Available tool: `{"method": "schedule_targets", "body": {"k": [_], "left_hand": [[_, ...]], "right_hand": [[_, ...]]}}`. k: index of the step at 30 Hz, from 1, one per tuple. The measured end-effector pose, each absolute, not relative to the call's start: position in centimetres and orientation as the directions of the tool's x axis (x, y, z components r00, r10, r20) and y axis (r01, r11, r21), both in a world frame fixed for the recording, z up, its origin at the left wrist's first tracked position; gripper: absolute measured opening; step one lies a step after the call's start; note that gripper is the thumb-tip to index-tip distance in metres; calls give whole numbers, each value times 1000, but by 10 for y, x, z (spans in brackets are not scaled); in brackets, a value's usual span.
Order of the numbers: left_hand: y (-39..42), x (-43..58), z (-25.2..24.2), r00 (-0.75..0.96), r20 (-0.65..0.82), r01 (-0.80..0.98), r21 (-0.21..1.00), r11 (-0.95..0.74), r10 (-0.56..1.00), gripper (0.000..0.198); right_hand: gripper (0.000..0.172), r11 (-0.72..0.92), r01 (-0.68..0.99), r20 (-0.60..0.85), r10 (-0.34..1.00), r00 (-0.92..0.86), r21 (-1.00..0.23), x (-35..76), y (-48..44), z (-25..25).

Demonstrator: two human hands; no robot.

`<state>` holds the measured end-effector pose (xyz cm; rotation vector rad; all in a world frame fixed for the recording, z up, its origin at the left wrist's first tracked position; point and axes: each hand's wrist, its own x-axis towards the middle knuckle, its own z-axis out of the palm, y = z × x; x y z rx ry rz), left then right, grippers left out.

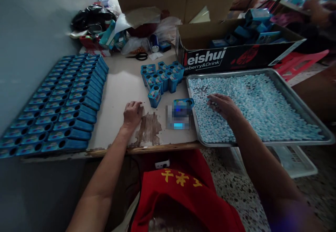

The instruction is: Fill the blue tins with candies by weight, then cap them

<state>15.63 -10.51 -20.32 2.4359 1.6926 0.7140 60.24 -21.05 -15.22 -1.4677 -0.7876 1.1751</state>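
Manual handling of small tablets, with the metal tray as the point of reference. The tray carries a broad layer of pale blue and white tablets. The right hand is above the left part of the tray, its grip narrow, with several tablets held between the bent fingers and thumb. The left hand rests on the worktop, well to the left of the tray; its fingers are curled, and whether its grip encloses anything cannot be told. Just beside the tray's left rim is a blue box, its near part obscured by pixelation. Farther left of the tray, beyond the left hand, a cluster of upright blue containers stands close together, the nearest of them toward the worktop's front edge. At the greatest distance left of the tray, many similar containers, the ranked containers, form three long columns, each with a dark opening on top. Directly behind the tray stands an open carton holding further blue boxes; scissors lie behind and left of the tray.
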Motion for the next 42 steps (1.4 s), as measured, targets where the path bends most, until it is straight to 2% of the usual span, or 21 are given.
{"method": "schedule_targets", "body": {"k": [5, 26, 31, 35, 40, 42], "left_hand": [[-104, 156, -203, 301, 342, 850, 328, -413, 890, 17], [-97, 159, -209, 305, 344, 846, 330, -419, 888, 18], [-99, 161, -207, 281, 350, 831, 377, -409, 894, 11], [-100, 164, -205, 263, 343, 830, 395, -392, 902, 10], [-100, 165, -204, 281, 347, 836, 369, -406, 895, 10], [-103, 164, -202, 298, 349, 832, 362, -421, 889, 12]], "right_hand": [[42, -239, -115, -263, 914, 310, -964, 601, -212, -149], [11, -266, -136, -294, 914, 279, -954, 605, -212, -146], [22, -273, -62, -279, 921, 273, -960, 602, -212, -144], [24, -244, -35, -245, 932, 266, -969, 600, -213, -146], [27, -200, 23, -188, 947, 262, -979, 598, -215, -146], [30, -141, 44, -124, 955, 268, -989, 596, -216, -144]]}}
